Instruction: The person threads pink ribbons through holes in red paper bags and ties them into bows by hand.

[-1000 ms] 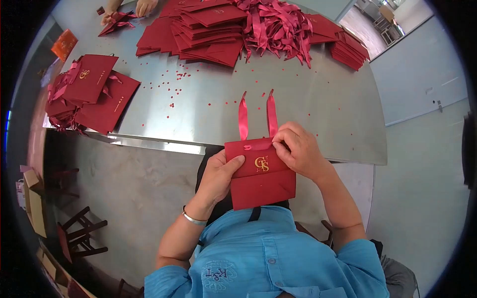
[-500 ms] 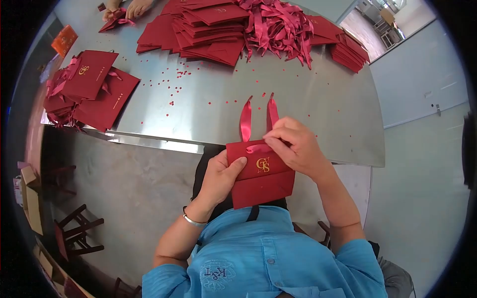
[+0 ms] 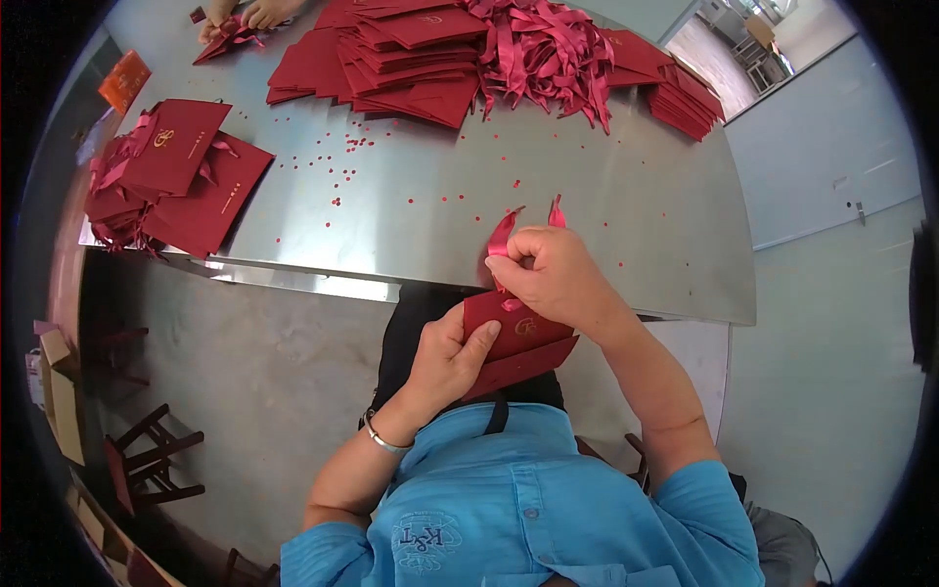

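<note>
A dark red paper gift bag [image 3: 518, 338] with a gold logo is held over my lap, tilted, by the table's front edge. My left hand [image 3: 452, 357] grips its left side, thumb across the front. At the bag's upper edge, my right hand [image 3: 548, 274] is closed on a pink ribbon [image 3: 502, 235]. One ribbon end rises left of the fingers, and another tip shows above the knuckles. Part of the ribbon crosses the bag front just below the right hand. The fingertips of my left hand are hidden behind the bag.
Stacked red bags [image 3: 411, 59] and a heap of pink ribbons [image 3: 548, 59] lie at the back of the metal table [image 3: 391, 225]. Ribboned bags [image 3: 176, 176] sit at left. Another person's hands [image 3: 249, 18] work at the far left. Small red paper dots are scattered about.
My right hand has moved up and left, pulling the ribbon together above the bag. The bag has tilted and shifted slightly right, and the ribbon's front loop is shorter.
</note>
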`<state>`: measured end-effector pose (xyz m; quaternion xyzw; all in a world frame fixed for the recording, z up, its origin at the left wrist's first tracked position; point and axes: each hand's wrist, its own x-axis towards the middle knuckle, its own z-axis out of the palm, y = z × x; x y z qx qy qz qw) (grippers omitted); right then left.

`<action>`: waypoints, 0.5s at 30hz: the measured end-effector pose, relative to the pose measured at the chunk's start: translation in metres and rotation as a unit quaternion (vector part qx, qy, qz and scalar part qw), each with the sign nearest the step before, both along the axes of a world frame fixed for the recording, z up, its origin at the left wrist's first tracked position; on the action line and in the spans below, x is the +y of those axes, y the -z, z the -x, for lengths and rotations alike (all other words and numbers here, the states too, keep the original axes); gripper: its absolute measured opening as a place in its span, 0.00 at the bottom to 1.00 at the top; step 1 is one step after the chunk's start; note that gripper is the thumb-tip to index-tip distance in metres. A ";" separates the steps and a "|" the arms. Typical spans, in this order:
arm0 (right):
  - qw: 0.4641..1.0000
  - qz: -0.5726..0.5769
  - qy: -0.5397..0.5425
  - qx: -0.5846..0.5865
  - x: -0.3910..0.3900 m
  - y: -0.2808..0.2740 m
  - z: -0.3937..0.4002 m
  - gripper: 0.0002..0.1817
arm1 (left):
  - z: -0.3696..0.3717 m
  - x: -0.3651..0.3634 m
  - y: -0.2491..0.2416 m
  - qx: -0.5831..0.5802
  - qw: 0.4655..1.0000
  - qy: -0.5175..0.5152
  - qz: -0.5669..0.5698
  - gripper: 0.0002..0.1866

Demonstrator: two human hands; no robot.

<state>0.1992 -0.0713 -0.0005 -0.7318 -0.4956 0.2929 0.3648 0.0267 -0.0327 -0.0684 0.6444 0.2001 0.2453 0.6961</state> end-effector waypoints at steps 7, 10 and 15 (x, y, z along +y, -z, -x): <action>0.974 -0.128 -0.001 -0.186 -0.013 -0.015 -0.001 0.12 | -0.003 -0.002 -0.006 -0.024 0.991 -0.003 0.129 0.11; 0.942 -0.168 -0.054 -0.285 -0.043 -0.036 0.003 0.28 | -0.004 0.005 -0.019 -0.095 0.933 -0.043 0.344 0.12; 0.887 -0.082 -0.202 -0.407 -0.075 -0.048 0.032 0.38 | -0.003 0.025 -0.036 -0.116 0.878 -0.003 0.464 0.17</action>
